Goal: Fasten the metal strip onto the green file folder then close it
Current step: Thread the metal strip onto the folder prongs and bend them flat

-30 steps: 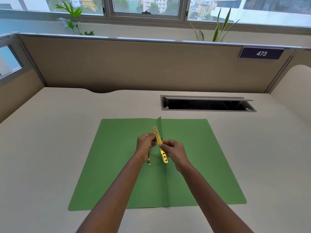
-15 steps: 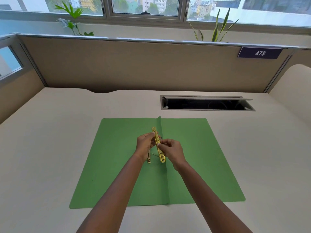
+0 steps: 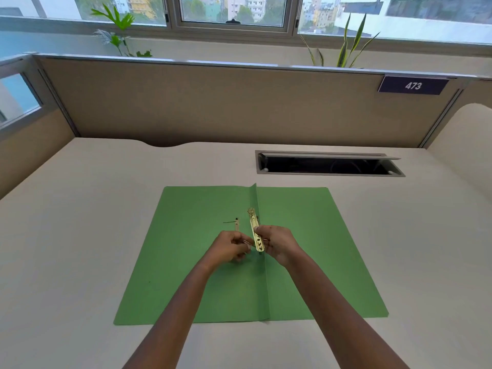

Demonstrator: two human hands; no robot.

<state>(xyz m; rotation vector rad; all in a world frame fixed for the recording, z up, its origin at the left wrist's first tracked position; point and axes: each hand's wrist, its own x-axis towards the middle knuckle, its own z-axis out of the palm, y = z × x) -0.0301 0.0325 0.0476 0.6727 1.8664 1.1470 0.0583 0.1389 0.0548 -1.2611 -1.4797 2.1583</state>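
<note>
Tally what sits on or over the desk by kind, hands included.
Green file folder, lying open: 1
Gold metal strip, held by the right hand: 1
Small gold prong piece on the left leaf: 1
Hands: 2, left hand and right hand
Total: 5

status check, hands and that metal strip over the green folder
Right hand pinching gold metal strip, tilted over the crease. Left hand closed on a thin prong. Green file folder open flat. Nothing in the way.
</note>
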